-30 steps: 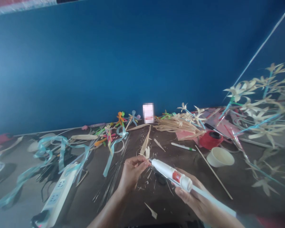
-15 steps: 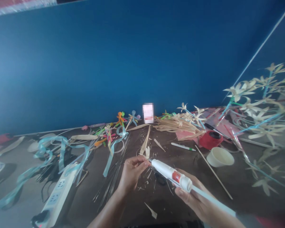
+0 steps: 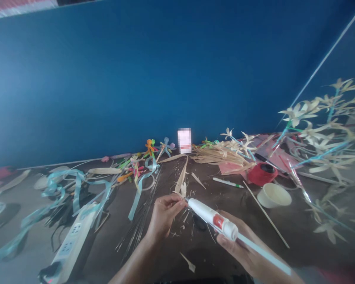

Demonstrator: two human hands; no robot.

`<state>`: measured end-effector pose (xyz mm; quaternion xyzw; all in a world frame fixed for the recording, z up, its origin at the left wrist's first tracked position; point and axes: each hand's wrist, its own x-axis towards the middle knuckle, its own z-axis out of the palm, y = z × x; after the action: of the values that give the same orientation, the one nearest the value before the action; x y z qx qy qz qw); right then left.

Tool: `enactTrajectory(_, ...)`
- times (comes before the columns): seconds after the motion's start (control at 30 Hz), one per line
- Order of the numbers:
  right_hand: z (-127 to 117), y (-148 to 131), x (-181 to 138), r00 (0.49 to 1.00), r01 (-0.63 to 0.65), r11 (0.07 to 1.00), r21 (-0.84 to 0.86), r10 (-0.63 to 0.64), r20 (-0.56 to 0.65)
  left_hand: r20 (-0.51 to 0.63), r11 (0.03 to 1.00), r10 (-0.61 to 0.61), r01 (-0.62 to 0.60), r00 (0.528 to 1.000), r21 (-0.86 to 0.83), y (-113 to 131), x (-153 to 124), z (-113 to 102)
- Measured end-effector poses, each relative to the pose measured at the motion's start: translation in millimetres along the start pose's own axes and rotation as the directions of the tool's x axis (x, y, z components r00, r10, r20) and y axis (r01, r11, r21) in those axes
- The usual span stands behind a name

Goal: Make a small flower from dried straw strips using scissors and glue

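Note:
My right hand (image 3: pixel 239 240) is wrapped round a white hot glue gun (image 3: pixel 210 215) with a red label. A long pale glue stick (image 3: pixel 264 254) sticks out of its back end. The gun's nozzle points left, right at the fingertips of my left hand (image 3: pixel 167 213). That hand is closed in a pinch on a small pale petal piece (image 3: pixel 184 188), which rises above the fingers; its lower end is hidden by them. Behind it on the table lies a long dried husk strip (image 3: pixel 181 175). Pale scraps are scattered beneath both hands.
A power strip (image 3: pixel 71 244) and light blue ribbon (image 3: pixel 77 185) lie at left, with thin dark wires (image 3: pixel 139 225) nearer. At right are a pale cup (image 3: pixel 274 195), a red tape roll (image 3: pixel 262 174), a thin stick (image 3: pixel 266 215), a marker (image 3: pixel 227 182) and husk flowers (image 3: pixel 298 114).
The glue gun and my right hand have shifted very slightly, the gun's back end a little left and down. My left hand keeps its pinch in the same place.

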<state>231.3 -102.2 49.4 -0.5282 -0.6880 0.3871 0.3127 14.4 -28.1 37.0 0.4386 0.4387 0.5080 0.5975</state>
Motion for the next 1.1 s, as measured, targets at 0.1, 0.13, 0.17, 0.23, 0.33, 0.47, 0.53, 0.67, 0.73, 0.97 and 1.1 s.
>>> enactTrajectory(0.1, -4.8, -14.0, 5.1, 0.999, 0.038, 0.999, -0.002, -0.038, 0.013, 0.005, 1.000, 0.006, -0.006, 1.000, -0.003, -0.8, 0.5, -0.6)
enactTrajectory(0.13, -6.7, -19.0, 7.0, 0.998, 0.063, 0.998, 0.001, -0.063, 0.023, 0.003, 1.000, 0.005, -0.005, 1.000, -0.004, -1.0, 0.7, -0.8)
enactTrajectory(0.17, -8.4, -23.3, 8.7, 0.995, 0.091, 0.996, 0.007, -0.092, 0.033, 0.003, 1.000, 0.003, -0.003, 1.000, -0.006, -1.0, 0.7, -0.9)
enactTrajectory(0.23, -10.7, -28.3, 10.8, 0.990, 0.136, 0.991, 0.019, -0.136, 0.026, 0.011, 1.000, -0.001, 0.002, 1.000, -0.012, -0.8, 0.7, -0.9)
enactTrajectory(0.33, -9.9, -24.3, 10.1, 0.991, 0.136, 0.991, 0.009, -0.136, -0.003, 0.018, 1.000, -0.004, 0.005, 1.000, -0.027, -0.4, 0.7, -0.6)
enactTrajectory(0.47, -3.6, -6.6, 5.0, 0.994, 0.107, 0.994, 0.004, -0.107, -0.034, 0.010, 1.000, -0.005, 0.005, 1.000, -0.027, -1.0, 0.7, -0.7)
enactTrajectory(0.53, -0.5, 1.0, 2.6, 0.996, 0.087, 0.996, 0.028, -0.086, -0.022, 0.011, 1.000, 0.001, 0.000, 1.000, -0.017, -1.4, 0.6, -0.7)
enactTrajectory(0.67, 2.9, 9.0, -0.1, 1.000, 0.009, 0.999, 0.046, -0.009, -0.001, 0.027, 1.000, 0.008, -0.008, 1.000, -0.024, -1.5, 0.6, -0.8)
enactTrajectory(0.73, 3.1, 9.9, -0.2, 1.000, -0.010, 0.999, 0.051, 0.010, -0.005, 0.023, 1.000, 0.011, -0.011, 1.000, -0.029, -1.6, 0.7, -1.1)
enactTrajectory(0.97, 1.3, 9.8, -1.7, 0.999, -0.040, 0.994, 0.101, 0.038, 0.022, 0.004, 0.998, -0.012, 0.012, 1.000, -0.054, -2.3, 0.8, -0.5)
enactTrajectory(1.1, 0.3, 13.4, -2.0, 0.989, -0.025, 0.999, 0.030, 0.030, -0.147, -0.030, 0.999, -0.035, 0.035, 0.999, -0.008, -4.2, 2.6, -4.1)
